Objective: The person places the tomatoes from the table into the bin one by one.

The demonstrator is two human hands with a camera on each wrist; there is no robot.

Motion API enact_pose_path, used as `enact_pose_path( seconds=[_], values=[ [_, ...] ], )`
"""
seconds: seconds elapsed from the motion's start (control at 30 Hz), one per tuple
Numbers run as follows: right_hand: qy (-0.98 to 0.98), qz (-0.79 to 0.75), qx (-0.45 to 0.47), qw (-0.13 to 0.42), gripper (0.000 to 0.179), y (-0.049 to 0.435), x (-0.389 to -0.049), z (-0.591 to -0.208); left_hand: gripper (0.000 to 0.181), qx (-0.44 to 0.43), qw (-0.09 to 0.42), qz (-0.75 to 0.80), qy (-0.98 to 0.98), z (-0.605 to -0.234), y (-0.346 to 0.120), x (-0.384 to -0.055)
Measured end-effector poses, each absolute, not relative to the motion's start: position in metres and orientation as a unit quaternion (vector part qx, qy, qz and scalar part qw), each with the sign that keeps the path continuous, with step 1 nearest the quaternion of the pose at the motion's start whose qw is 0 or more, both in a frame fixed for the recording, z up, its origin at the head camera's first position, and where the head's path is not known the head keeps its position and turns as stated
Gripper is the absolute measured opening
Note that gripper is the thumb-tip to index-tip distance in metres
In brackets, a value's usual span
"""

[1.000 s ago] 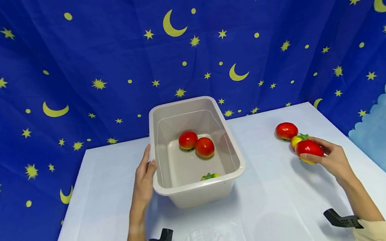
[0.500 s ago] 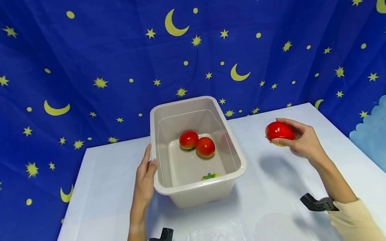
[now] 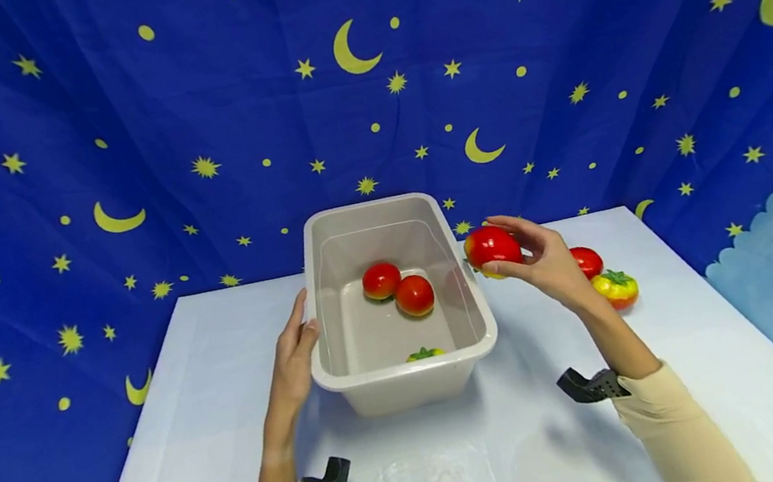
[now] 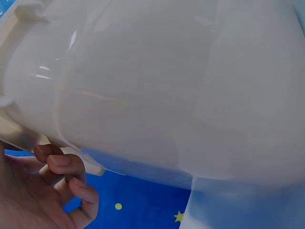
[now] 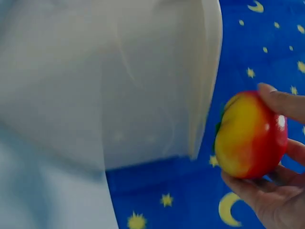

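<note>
As the left hand [image 3: 290,364] holds a gray bin [image 3: 410,389], the right hand [image 3: 546,266] grasps a red tomato [image 3: 489,245].
Closed around it, that grip hangs just outside the bin, near three o'clock.

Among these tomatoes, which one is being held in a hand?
The red-and-yellow tomato in the right hand, outside the bin; three tomatoes lie inside it, two tomatoes on the table.
</note>
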State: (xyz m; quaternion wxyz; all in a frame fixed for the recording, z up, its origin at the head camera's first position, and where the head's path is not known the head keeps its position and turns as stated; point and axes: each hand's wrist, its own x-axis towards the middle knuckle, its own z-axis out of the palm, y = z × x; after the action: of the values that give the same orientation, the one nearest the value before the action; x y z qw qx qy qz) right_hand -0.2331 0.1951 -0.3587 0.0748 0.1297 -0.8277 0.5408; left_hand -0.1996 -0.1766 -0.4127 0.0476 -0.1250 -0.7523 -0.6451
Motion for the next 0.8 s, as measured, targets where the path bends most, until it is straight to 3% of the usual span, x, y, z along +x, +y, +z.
enact_pose_path(
  seconds=[0.47, 0.8],
  values=[
    [-0.793, 0.572, 0.209, 0.016, 0.061, 0.147, -0.243, -0.355, 0.054, -0.139, 0.053, -0.641, -0.753, -0.413, -0.176, -0.200],
    [-0.787, 0.576, 0.221, 0.015, 0.062, 0.138, -0.245, -0.359, 0.054, -0.137, 0.051, -0.643, -0.752, -0.412, -0.175, -0.199]
  ],
)
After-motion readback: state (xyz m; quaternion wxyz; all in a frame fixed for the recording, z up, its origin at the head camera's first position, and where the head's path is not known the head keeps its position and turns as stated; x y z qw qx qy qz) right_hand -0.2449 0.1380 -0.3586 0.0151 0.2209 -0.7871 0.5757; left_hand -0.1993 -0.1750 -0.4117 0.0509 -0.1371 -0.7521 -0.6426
